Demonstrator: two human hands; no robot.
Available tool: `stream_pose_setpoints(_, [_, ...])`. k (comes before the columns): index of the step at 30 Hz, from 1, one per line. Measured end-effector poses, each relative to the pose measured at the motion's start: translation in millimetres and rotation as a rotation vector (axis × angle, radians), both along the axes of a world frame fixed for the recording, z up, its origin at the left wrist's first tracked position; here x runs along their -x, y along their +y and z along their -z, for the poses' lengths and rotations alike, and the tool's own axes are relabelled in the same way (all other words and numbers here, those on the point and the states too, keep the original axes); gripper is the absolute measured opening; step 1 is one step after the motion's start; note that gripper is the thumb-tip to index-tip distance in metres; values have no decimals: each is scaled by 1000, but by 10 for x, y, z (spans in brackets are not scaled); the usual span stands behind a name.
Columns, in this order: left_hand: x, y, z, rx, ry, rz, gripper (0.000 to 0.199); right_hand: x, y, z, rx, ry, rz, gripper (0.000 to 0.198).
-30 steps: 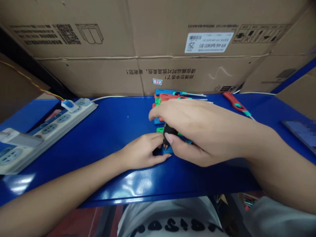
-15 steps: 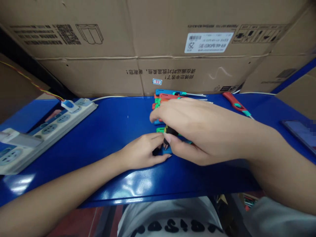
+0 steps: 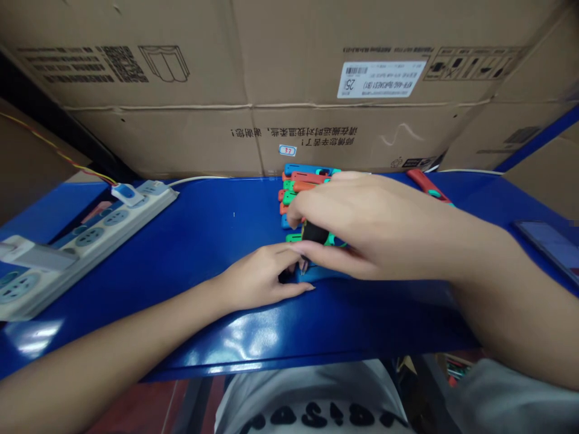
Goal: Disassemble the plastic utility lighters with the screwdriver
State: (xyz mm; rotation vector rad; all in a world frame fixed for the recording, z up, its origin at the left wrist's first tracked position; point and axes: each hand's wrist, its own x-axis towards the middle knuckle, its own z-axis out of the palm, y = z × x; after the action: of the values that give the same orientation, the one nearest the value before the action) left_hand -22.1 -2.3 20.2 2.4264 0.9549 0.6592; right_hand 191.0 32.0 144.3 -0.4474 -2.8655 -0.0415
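My left hand [image 3: 257, 277] lies low on the blue table, its fingers closed around the end of a blue stick lighter [image 3: 324, 275]. My right hand [image 3: 380, 226] reaches over from the right and grips a short black handle with a yellow mark [image 3: 313, 232], perhaps a stubby screwdriver. Its lower end is hidden by my fingers just above the blue lighter. Behind both hands lies a row of several stick lighters in blue, red, orange and green, including a blue one [image 3: 305, 170] at the back and a green one [image 3: 294, 238] nearest.
A white power strip [image 3: 102, 238] with plugs in it stands on the left. One red lighter [image 3: 427, 184] lies apart at the back right, near a phone-like dark device [image 3: 549, 244]. A cardboard wall [image 3: 190, 138] closes off the back of the blue table [image 3: 203, 232].
My right hand has lifted slightly and shifted a little, tilting the black handle and uncovering more of the blue lighter and the row behind. My left hand has stayed put.
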Motion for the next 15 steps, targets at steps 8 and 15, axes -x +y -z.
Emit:
stream_pose_setpoints(8, [-16,5,-70,88,-36,-11,10,-177,85,-172,-123,32,214,21])
stream_pose_setpoints(15, [-4,0,-103,45,31,5,11,-130,148,-99,-92,-110,324,28])
